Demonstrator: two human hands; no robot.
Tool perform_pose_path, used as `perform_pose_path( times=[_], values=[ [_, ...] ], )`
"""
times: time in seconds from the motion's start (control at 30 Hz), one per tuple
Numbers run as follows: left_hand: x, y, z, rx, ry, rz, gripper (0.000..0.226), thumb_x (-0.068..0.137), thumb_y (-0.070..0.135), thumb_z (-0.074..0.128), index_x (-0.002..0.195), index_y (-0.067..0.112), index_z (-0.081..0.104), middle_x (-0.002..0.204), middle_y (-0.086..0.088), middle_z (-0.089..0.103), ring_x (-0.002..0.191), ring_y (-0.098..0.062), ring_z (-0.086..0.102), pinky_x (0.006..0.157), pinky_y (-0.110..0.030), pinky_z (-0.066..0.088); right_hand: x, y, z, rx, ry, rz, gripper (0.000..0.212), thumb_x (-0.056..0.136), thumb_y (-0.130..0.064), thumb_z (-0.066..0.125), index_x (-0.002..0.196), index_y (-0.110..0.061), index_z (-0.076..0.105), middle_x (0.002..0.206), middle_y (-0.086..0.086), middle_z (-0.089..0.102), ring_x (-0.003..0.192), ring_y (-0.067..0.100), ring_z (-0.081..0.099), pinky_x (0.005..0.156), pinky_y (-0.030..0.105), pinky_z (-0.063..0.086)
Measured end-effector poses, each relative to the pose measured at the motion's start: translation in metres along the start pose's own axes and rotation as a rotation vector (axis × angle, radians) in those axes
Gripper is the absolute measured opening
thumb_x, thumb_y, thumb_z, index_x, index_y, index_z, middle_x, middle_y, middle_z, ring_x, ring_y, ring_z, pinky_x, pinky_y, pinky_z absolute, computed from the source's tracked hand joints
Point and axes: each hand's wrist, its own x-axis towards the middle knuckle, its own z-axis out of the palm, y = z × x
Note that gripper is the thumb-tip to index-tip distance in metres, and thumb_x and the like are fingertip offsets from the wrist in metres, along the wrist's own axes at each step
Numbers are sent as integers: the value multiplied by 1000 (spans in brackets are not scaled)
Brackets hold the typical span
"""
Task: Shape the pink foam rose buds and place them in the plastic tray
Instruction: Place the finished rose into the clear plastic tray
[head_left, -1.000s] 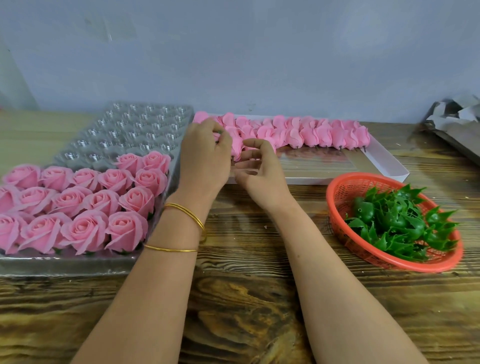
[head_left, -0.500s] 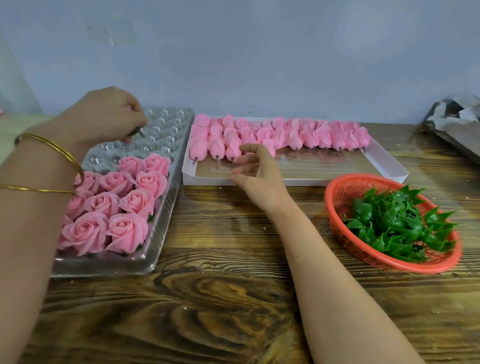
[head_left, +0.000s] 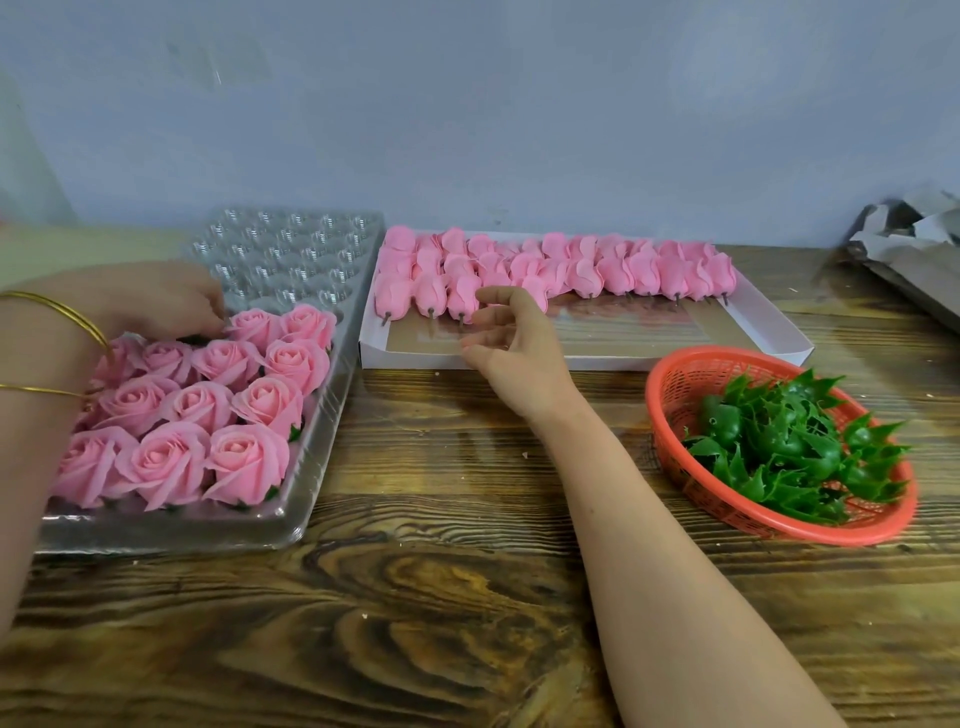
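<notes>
While the left hand (head_left: 156, 306) is reaching down into the tray (head_left: 317, 447), its fingertips are dipping in at the far edge of the filled rows, right beside the rose next to them. The fingers are curling downward and hiding whatever may lie between them, so I cannot tell whether they are pinching anything. Two thin gold bangles (head_left: 62, 312) are sitting on that wrist. Beyond the left fingertips the tray's empty cells (head_left: 291, 260) are showing. On the near side of the fingertips the opened roses (head_left: 208, 405) are sitting upright in rows, packed against one another.

The right hand (head_left: 511, 348) is hovering over the near wall of the box (head_left: 623, 362), with its fingers loosely spread and gripping nothing. Just beyond its fingertips the buds (head_left: 571, 270) are lying on their sides in overlapping rows along the far side of the box, their dark stubs pointing back toward the person. The nearest buds are sitting right by the uppermost finger, though I cannot tell whether it is touching them.

To the right of the right forearm a red basket (head_left: 685, 384) is holding a heap of green calyxes (head_left: 789, 447). Tray, box and basket are all resting on the wooden table (head_left: 441, 597), the tray under the left hand and the box between the two hands and beyond them. Far off to the right of the right hand, crumpled grey paper (head_left: 904, 239) is lying at the table's edge.
</notes>
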Motion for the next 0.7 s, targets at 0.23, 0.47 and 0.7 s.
perform_pose_path(
  times=[0.23, 0.47, 0.7],
  values=[
    [-1, 6, 3, 73, -45, 7, 20, 93, 4, 53, 105, -6, 65, 110, -25, 64, 94, -29, 57, 84, -34, 45, 0, -1, 0, -5, 1, 7, 51, 81, 6, 62, 126, -14, 51, 100, -5, 55, 80, 8, 61, 94, 35, 53],
    [0, 7, 4, 105, -86, 6, 25, 96, 5, 47, 115, -7, 60, 119, -23, 61, 110, -31, 58, 86, -30, 45, 0, 0, 0, -9, -4, 6, 50, 80, 5, 63, 125, -15, 52, 100, -6, 55, 78, 7, 61, 93, 34, 53],
    [0, 10, 7, 238, -52, -24, 28, 98, 9, 43, 120, -2, 57, 123, -23, 56, 112, -29, 55, 86, -27, 44, 2, 2, 1, -25, 10, -12, 43, 78, 7, 63, 110, -20, 55, 94, -10, 57, 73, 0, 59, 97, 38, 51]
  ],
)
